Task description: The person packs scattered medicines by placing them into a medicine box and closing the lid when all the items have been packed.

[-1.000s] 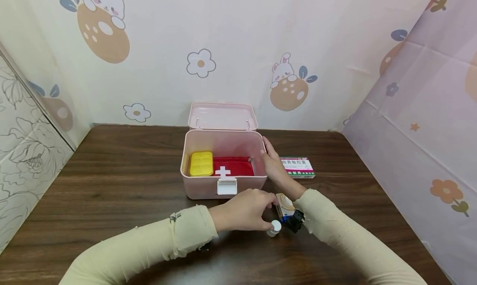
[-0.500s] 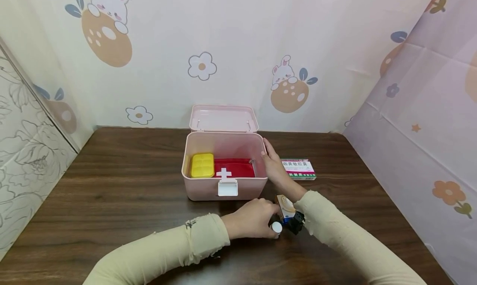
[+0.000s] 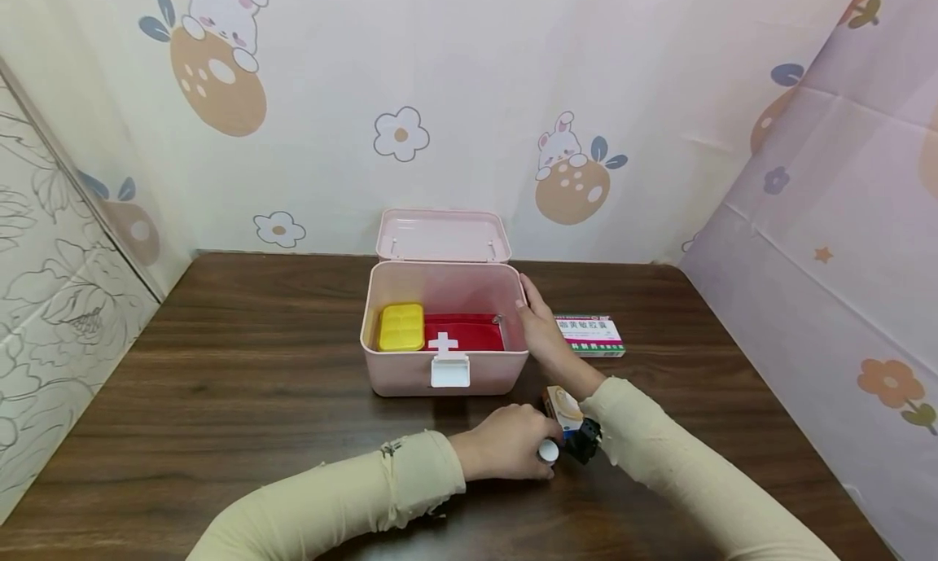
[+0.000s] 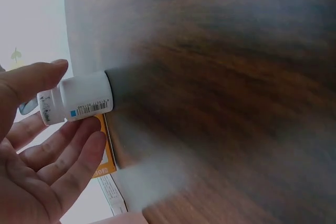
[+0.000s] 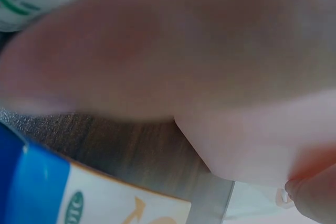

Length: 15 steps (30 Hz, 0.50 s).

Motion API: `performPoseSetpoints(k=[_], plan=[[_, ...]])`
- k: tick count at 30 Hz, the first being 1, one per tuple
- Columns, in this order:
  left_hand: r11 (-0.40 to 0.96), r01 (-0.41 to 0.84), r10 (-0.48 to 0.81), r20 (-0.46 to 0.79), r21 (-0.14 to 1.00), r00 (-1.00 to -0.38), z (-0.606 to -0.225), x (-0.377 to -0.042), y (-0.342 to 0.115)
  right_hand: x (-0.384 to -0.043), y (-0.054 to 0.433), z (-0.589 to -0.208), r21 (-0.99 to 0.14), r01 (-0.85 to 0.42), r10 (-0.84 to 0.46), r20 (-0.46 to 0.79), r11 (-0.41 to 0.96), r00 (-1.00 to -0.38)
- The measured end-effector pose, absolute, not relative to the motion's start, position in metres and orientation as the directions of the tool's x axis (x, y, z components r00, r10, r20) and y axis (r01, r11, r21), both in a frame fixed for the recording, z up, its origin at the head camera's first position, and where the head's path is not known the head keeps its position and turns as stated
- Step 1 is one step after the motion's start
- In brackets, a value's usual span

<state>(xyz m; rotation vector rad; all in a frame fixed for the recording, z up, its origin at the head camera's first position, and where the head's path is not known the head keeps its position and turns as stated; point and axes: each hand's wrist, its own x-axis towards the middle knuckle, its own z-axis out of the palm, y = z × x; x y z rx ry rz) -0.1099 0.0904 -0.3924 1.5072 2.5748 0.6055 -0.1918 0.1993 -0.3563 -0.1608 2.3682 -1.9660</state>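
Note:
My left hand holds a small white bottle with a round white cap. In the left wrist view the thumb lies on one side of the bottle and the fingers are on the other; a barcode shows on its label. My right hand rests against the right wall of a pink medicine box, its fingers extended along the outside. The box's lid is raised at the back. Inside are a yellow pill case and a red pouch with a white cross overlapping it.
A small orange, white and blue carton lies between the left hand and the right forearm, beside the black wrist camera. Behind the right hand is a flat white, pink and green medicine carton. A patterned curtain hangs behind the table.
My left hand has moved slightly right, and its fingers have closed around the white bottle. The right hand stays at the pink box's side. The head view has shifted slightly.

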Motion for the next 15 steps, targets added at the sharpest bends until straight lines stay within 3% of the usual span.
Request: performPoseSetpoints(k=[15], plan=[[0.378,0.826,0.869,0.148,0.418,-0.472,-0.377,-0.103,0.072,-0.192,0.200,-0.358,-0.982,-0.059,-0.133,0.036,0.178,-0.991]])
